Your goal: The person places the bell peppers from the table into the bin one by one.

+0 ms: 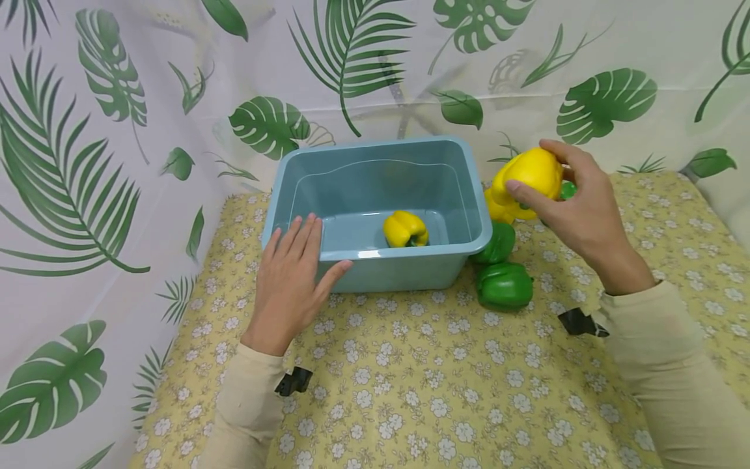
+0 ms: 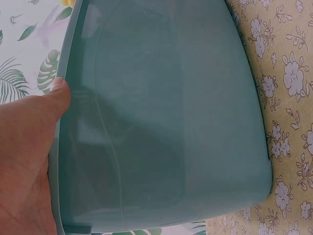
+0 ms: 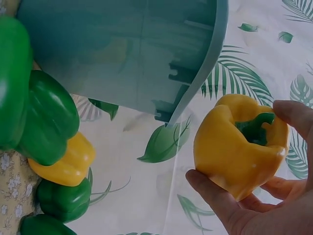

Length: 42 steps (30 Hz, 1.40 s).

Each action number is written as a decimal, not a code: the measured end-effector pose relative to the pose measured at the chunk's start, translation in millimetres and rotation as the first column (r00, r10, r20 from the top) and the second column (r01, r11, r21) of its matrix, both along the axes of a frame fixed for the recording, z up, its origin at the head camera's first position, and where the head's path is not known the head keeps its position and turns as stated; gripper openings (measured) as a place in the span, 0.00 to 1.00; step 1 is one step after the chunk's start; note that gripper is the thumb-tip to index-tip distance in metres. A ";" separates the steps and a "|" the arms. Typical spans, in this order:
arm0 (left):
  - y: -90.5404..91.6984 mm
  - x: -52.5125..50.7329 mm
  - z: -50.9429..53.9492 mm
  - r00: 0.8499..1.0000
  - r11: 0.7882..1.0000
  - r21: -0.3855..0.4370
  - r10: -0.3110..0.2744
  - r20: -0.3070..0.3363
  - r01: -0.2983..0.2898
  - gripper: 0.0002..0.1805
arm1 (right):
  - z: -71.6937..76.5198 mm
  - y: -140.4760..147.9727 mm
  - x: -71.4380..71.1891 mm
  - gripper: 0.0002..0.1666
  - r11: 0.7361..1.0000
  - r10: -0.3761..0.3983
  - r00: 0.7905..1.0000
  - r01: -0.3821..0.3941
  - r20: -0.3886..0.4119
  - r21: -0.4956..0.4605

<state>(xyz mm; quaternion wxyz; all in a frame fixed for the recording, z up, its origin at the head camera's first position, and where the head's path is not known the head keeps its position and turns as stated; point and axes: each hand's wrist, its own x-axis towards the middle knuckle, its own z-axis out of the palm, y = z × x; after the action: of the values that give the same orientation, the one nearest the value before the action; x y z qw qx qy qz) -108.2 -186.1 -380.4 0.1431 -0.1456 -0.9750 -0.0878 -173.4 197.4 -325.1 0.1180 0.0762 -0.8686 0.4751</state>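
The right hand (image 1: 588,212) pinches a yellow pepper (image 1: 534,170). Leftward, the straight-fingered left hand (image 1: 290,281) rests on a tub (image 1: 392,272), probably steadying it.

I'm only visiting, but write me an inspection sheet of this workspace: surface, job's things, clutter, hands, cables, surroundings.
Surface: yellow floral cloth.
Job's things: blue tub holding one yellow pepper; green peppers and another yellow one beside it.
Clutter: small black pieces by both sleeves.
Hands: left hand rests on the tub's near rim; right hand holds a raised yellow pepper.
Cables: nothing seen.
Surroundings: white leaf-print sheeting.
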 end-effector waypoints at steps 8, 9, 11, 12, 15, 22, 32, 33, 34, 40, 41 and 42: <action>-0.2 -0.1 -0.3 1.000 1.000 0.003 -0.002 -0.009 0.002 0.46 | 1.9 -4.8 1.8 0.43 1.000 -0.001 1.000 0.001 -0.010 -0.006; -0.2 0.0 -0.3 1.000 1.000 0.003 -0.002 -0.011 0.002 0.46 | 2.1 -5.4 2.1 0.43 1.000 -0.001 1.000 0.001 -0.011 -0.009; -0.1 0.0 -0.4 1.000 1.000 0.003 -0.003 -0.014 0.003 0.46 | 2.6 -6.5 2.5 0.43 1.000 0.000 1.000 0.000 -0.016 -0.017; -0.2 0.0 -0.4 1.000 1.000 0.002 -0.002 -0.015 0.002 0.46 | 2.9 -7.2 2.8 0.43 1.000 0.001 1.000 -0.001 -0.019 -0.022; -0.1 0.0 -0.6 1.000 1.000 0.000 0.000 -0.013 0.000 0.46 | 3.4 -9.0 3.0 0.43 1.000 0.003 1.000 -0.003 -0.024 -0.028; 0.1 0.0 -0.2 1.000 1.000 0.000 0.002 -0.004 -0.002 0.46 | 3.5 -13.2 2.7 0.42 0.999 0.016 0.999 -0.017 -0.035 -0.032; -0.4 0.3 0.0 1.000 1.000 0.003 0.000 -0.007 0.000 0.46 | 5.6 -22.1 3.8 0.42 0.998 0.045 0.997 -0.048 -0.060 -0.045; -0.5 0.3 -0.1 1.000 1.000 0.002 0.000 -0.008 0.000 0.46 | 5.5 -22.9 4.0 0.42 0.997 0.051 0.997 -0.054 -0.067 -0.049; -0.5 0.2 -0.2 1.000 1.000 0.002 0.000 -0.009 0.000 0.46 | 5.4 -23.7 4.2 0.42 0.997 0.054 0.996 -0.058 -0.070 -0.051; -0.7 0.0 -0.7 1.000 1.000 0.000 -0.003 -0.016 0.003 0.46 | 5.7 -27.7 5.3 0.41 0.995 0.074 0.994 -0.079 -0.077 -0.055; -0.6 0.0 -0.8 1.000 1.000 0.000 -0.003 -0.017 0.003 0.46 | 5.9 -28.5 5.5 0.41 0.995 0.077 0.994 -0.082 -0.079 -0.055; -0.5 -0.1 -0.9 1.000 1.000 0.002 -0.003 -0.016 0.003 0.46 | 5.9 -29.2 5.6 0.41 0.995 0.080 0.994 -0.085 -0.080 -0.058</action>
<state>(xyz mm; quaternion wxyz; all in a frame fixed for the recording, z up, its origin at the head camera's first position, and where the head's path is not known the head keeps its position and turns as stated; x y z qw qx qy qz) -108.3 -186.7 -381.2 0.1511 -0.1476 -0.9735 -0.0876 -167.8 168.2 -319.2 0.1344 0.1267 -0.8446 0.5025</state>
